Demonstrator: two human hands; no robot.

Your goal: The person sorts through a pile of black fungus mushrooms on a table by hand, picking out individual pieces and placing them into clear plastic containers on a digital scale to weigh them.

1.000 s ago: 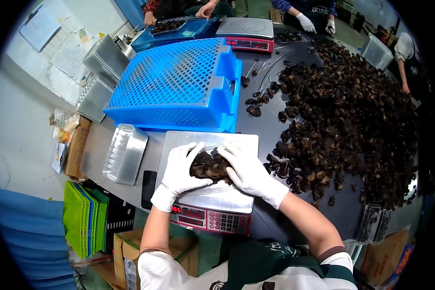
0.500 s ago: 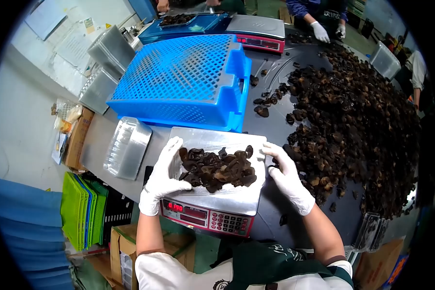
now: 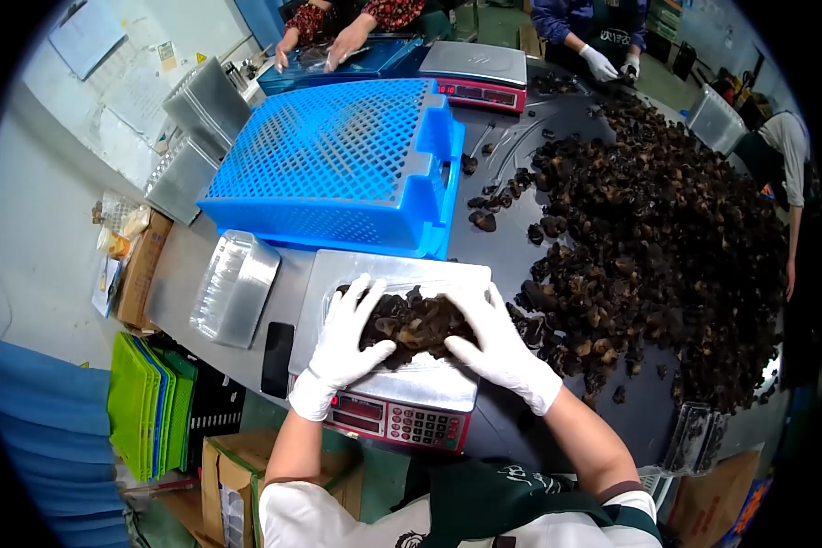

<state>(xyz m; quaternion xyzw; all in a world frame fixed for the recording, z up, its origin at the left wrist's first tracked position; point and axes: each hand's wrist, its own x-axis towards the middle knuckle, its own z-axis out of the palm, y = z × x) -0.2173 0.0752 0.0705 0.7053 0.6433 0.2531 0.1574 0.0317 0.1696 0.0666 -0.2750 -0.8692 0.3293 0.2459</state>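
Dark wood ear mushrooms (image 3: 418,321) lie heaped in a clear plastic tray (image 3: 422,373) on the silver pan of a digital scale (image 3: 457,393). My left hand (image 3: 342,345), in a white glove, rests over the left end of the heap with fingers and thumb apart. Opposite it, my right hand (image 3: 498,345), gloved too, touches the right end with its fingers spread. Both hands cup the mushrooms from the sides without closing on them. My left wrist partly covers the scale's red display.
A blue crate (image 3: 329,155) stands behind the scale. Stacked clear trays (image 3: 236,290) and a black phone (image 3: 277,358) lie to the left. A big mushroom pile (image 3: 648,247) spreads to the right. Another scale (image 3: 475,73) and co-workers' hands (image 3: 601,64) are at the back.
My hands have moved inward from the tray's sides onto the mushrooms, squeezing the heap narrower. At the back left, a co-worker's hands have reached in over the blue tray.
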